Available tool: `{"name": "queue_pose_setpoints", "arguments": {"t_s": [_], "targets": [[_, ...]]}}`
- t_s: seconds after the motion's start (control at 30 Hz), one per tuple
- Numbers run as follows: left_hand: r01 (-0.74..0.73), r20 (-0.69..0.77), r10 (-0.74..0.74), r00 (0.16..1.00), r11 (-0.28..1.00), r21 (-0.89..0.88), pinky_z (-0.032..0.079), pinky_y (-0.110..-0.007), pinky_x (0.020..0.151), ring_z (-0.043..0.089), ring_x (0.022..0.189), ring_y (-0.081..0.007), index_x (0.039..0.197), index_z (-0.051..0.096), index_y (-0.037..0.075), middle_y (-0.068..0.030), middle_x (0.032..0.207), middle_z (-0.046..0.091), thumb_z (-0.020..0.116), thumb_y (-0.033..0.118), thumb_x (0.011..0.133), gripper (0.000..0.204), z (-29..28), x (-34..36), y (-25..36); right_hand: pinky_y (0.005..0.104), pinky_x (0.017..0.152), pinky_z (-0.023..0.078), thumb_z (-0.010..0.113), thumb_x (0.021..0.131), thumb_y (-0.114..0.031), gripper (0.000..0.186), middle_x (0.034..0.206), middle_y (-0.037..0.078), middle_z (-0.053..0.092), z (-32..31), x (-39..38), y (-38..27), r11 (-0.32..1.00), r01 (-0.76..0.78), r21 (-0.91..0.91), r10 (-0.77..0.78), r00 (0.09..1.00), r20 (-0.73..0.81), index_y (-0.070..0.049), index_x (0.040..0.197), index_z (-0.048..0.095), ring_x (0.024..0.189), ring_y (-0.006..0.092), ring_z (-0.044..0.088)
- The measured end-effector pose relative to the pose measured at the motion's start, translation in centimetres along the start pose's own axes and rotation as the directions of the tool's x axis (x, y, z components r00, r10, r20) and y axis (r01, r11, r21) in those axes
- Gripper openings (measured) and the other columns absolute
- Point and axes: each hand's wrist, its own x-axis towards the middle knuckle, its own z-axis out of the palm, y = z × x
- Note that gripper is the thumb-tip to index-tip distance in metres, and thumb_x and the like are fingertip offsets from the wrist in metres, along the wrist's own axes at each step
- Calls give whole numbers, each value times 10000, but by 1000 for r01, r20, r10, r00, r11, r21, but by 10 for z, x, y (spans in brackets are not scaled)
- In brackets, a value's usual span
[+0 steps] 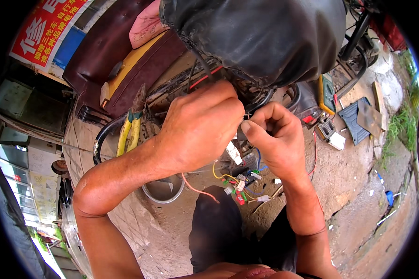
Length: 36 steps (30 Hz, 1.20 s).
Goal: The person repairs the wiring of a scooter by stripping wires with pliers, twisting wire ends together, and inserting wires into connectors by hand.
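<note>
My left hand [202,123] is closed, its back toward me, below the black seat. Its fingertips are mostly hidden, and so is whatever they grip. Close beside it, my right hand [277,139] pinches the end of a thin wire [247,116] between thumb and forefinger. A white plastic connector [234,153] hangs just below the left hand. Lower down dangles a bunch of coloured wires with small connectors [240,185], some white, red and green. A loose salmon-pink wire [198,189] curves out from under my left wrist.
The black covered seat [260,37] looms over my hands. Yellow-handled pliers [129,132] rest left of my forearm, near a maroon sofa [97,60]. A yellow multimeter [327,94], a finned metal box [331,134] and a dark tray [356,122] are at the right.
</note>
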Motion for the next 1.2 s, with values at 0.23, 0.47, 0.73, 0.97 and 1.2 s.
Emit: {"name": "queue_pose_setpoints", "arguments": {"t_s": [0.23, 0.47, 0.73, 0.97, 1.2], "targets": [[43, -24, -43, 999, 999, -7, 550, -398, 691, 662, 786, -306, 883, 681, -7, -119, 904, 634, 742, -74, 806, 118, 2, 1, 1, 205, 598, 381, 710, 948, -96, 113, 744, -71, 584, -3, -1, -3, 999, -10, -45, 11, 999, 33, -10, 892, 664, 694, -2, 475], [31, -34, -31, 999, 999, -16, 549, -395, 686, 660, 779, -301, 877, 680, -7, -118, 900, 631, 746, -67, 807, 114, 3, 1, 1, 208, 576, 365, 690, 963, -85, 103, 736, -81, 584, -5, -1, 5, 999, -10, -44, 11, 1000, 23, -14, 889, 676, 670, -6, 468], [30, -20, -30, 999, 999, 10, 551, -396, 675, 659, 769, -295, 867, 679, -1, -114, 890, 633, 755, -58, 793, 120, 2, 0, 1, 192, 600, 392, 760, 930, -36, 69, 768, -77, 629, -1, -2, 8, 997, 39, 67, -38, 999, -19, -23, 903, 698, 680, -8, 488], [5, -29, -3, 1000, 998, 63, 554, -405, 674, 665, 775, -303, 870, 680, 15, -110, 887, 628, 768, -48, 786, 137, 2, -2, 2, 198, 614, 406, 779, 901, -12, 92, 774, -79, 605, 1, -4, 11, 996, 56, 69, -54, 998, -38, -30, 882, 691, 693, 0, 495], [-22, 3, 22, 1000, 994, 103, 551, -414, 667, 656, 767, -316, 870, 673, 15, -114, 876, 614, 766, -50, 788, 140, -1, -3, 3, 239, 585, 420, 772, 866, -11, 95, 755, -13, 591, 6, -7, 12, 956, 191, -220, -223, 966, -130, -3, 840, 680, 654, 45, 515]]}}
